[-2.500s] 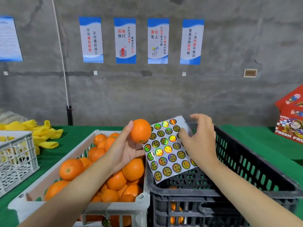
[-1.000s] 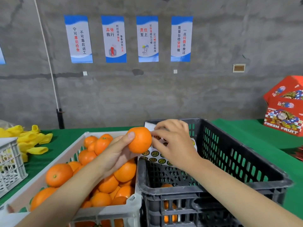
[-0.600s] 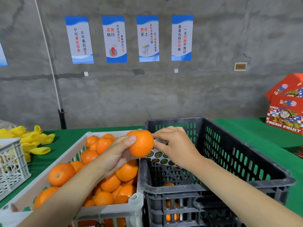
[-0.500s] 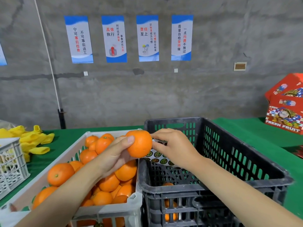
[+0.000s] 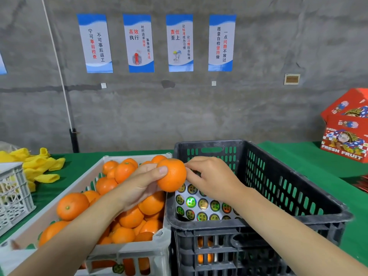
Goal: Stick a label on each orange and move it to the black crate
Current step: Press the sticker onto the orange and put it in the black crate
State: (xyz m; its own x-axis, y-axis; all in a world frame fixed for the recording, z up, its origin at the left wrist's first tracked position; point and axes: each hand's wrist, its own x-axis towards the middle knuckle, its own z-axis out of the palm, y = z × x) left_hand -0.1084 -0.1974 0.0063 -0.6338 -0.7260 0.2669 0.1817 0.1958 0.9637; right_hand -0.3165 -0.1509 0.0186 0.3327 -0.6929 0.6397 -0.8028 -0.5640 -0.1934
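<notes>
while the green surface (image 5: pixel 294 156) carries both crates side by side, the black crate (image 5: pixel 282 188) stands right of centre, touching the white crate (image 5: pixel 65 198) of loose oranges (image 5: pixel 72 206) at lower left. the coming move turns on one relation: the held orange (image 5: pixel 172 175) hangs at mid-frame just over the two rims where they meet, so the black crate's open well lies right of and below the grip, and the left hand (image 5: pixel 137 186) is the one placed to carry it across. that hand's grip is clenched round the orange, thumb on top. the right hand (image 5: pixel 211 180) sets curled fingertips against the orange's right flank, seemingly pressing a label on. the label itself is hidden, and i cannot tell whether this grip holds anything. the label sheet (image 5: pixel 201 206) sits tilted beneath that hand inside the black crate, in the drop path. yellow foam nets (image 5: pixel 39 166) at left and red fruit boxes (image 5: pixel 346 136) at right lie well apart.
</notes>
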